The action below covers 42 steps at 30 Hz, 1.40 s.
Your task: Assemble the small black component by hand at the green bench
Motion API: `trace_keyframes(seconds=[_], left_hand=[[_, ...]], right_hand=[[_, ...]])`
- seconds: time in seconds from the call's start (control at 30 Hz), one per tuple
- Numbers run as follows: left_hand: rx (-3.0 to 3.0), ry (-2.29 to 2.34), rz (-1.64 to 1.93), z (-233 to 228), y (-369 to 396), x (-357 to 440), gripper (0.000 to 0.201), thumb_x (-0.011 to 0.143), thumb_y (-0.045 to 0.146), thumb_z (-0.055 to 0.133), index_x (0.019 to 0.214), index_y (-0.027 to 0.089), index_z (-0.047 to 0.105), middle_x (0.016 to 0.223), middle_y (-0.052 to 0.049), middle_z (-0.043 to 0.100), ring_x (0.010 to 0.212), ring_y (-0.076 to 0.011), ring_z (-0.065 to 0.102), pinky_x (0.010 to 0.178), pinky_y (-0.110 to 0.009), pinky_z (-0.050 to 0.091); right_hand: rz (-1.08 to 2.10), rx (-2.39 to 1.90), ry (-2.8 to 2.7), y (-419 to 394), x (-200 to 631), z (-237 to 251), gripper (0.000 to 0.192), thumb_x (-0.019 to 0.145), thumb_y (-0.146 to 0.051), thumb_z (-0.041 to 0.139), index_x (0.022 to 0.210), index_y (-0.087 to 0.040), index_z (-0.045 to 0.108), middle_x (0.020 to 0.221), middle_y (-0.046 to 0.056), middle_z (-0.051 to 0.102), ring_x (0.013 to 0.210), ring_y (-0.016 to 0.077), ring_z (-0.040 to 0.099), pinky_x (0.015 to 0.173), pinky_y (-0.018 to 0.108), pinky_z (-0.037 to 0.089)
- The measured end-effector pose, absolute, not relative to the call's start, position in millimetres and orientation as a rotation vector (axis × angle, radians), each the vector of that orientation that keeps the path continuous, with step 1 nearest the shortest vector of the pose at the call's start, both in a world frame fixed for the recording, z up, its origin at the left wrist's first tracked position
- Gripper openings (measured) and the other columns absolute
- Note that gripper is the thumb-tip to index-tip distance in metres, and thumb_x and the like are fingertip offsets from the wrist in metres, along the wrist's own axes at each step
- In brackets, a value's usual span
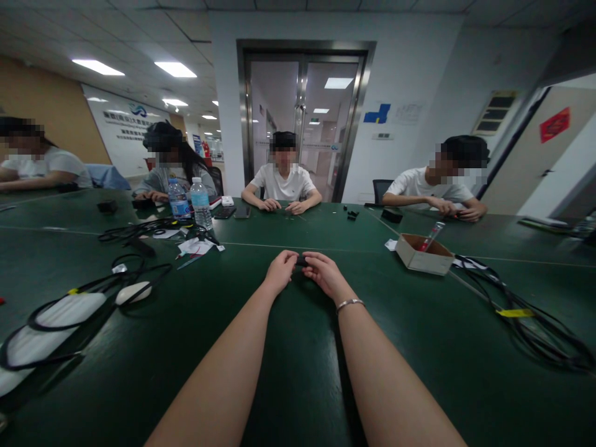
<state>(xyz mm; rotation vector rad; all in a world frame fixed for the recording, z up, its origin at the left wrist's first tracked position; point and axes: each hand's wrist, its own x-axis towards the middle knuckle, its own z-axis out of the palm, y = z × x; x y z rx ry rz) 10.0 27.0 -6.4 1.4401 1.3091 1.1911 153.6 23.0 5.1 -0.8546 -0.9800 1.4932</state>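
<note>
Both hands, left [280, 270] and right [325, 273], pinch a small black part [301, 261] over green table [298, 372]; box [423, 253] right, bottles [190, 202] far left, glass doors [302, 118] beyond.

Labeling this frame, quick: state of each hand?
Left hand: closed on the small black part.
Right hand: closed on the same part's other end.

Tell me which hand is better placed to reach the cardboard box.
Right, probably. The right hand lies on the side of the cardboard box; the left hand would have to cross over. Both pinch the small black part.
</note>
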Motion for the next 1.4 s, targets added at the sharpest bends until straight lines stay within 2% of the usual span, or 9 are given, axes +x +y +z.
trace_keyframes(seconds=[0.27, 0.53, 0.67, 0.97, 1.1, 1.23, 1.4], left_hand=[[1.443, 1.26, 1.242, -7.3, 25.9, 12.1, 0.023, 0.083, 0.021, 0.048, 0.102, 0.019, 0.06, 0.086, -0.003, 0.059, 0.058, -0.0073, 0.051, 0.039, -0.013, 0.035], [1.445, 1.229, 1.299, 0.4, 19.1, 10.7, 0.022, 0.079, 0.019, 0.054, 0.1, 0.016, 0.061, 0.096, -0.006, 0.06, 0.064, -0.0089, 0.058, 0.043, -0.014, 0.041], [1.427, 1.21, 1.31, 5.1, 15.1, 9.9, 0.021, 0.079, 0.019, 0.056, 0.098, 0.014, 0.06, 0.095, -0.007, 0.06, 0.065, -0.0089, 0.059, 0.044, -0.013, 0.042], [1.381, 1.272, 1.286, -1.1, 20.8, 9.5, 0.02, 0.082, 0.033, 0.057, 0.089, 0.014, 0.059, 0.086, -0.005, 0.061, 0.061, -0.0097, 0.058, 0.043, -0.017, 0.043], [1.411, 1.314, 1.27, -5.2, 23.8, 8.5, 0.025, 0.082, 0.04, 0.056, 0.08, 0.015, 0.057, 0.074, -0.002, 0.059, 0.057, -0.0096, 0.057, 0.045, -0.017, 0.043], [1.436, 1.373, 1.236, -5.0, 24.1, 7.0, 0.031, 0.083, 0.045, 0.053, 0.071, 0.016, 0.055, 0.061, 0.001, 0.055, 0.049, -0.0091, 0.053, 0.046, -0.019, 0.043], [1.476, 1.385, 1.222, -2.9, 22.2, 5.5, 0.037, 0.083, 0.049, 0.049, 0.066, 0.016, 0.055, 0.059, 0.001, 0.054, 0.048, -0.0096, 0.051, 0.044, -0.021, 0.041]], right_hand=[[1.489, -0.859, -0.96, 24.0, 153.6, 4.2, 0.011, 0.075, -0.012, 0.07, 0.084, -0.012, 0.065, 0.063, 0.003, 0.063, 0.052, 0.01, 0.06, 0.047, 0.016, 0.05], [1.477, -0.854, -0.943, 24.3, 153.0, 4.1, 0.009, 0.077, -0.016, 0.071, 0.08, -0.012, 0.064, 0.063, 0.003, 0.061, 0.052, 0.0097, 0.059, 0.044, 0.015, 0.049], [1.474, -0.842, -0.928, 24.5, 153.8, 3.7, 0.009, 0.078, -0.015, 0.071, 0.082, -0.012, 0.064, 0.063, 0.003, 0.061, 0.051, 0.0097, 0.059, 0.045, 0.015, 0.05], [1.491, -0.862, -0.884, 22.0, 154.9, 8.1, 0.012, 0.078, -0.005, 0.062, 0.086, -0.013, 0.065, 0.066, 0.003, 0.064, 0.053, 0.0103, 0.061, 0.049, 0.016, 0.052], [1.509, -0.854, -0.898, 22.7, 155.5, 7.3, 0.015, 0.076, -0.004, 0.061, 0.087, -0.013, 0.066, 0.068, 0.005, 0.066, 0.055, 0.0109, 0.062, 0.055, 0.019, 0.053], [1.511, -0.836, -0.929, 24.6, 156.1, 4.1, 0.019, 0.07, -0.003, 0.065, 0.086, -0.014, 0.067, 0.067, 0.003, 0.066, 0.056, 0.0111, 0.062, 0.059, 0.021, 0.054], [1.517, -0.809, -0.972, 24.5, 156.4, 1.8, 0.02, 0.064, -0.014, 0.075, 0.081, -0.016, 0.065, 0.072, 0.002, 0.066, 0.062, 0.0132, 0.063, 0.061, 0.024, 0.054]])
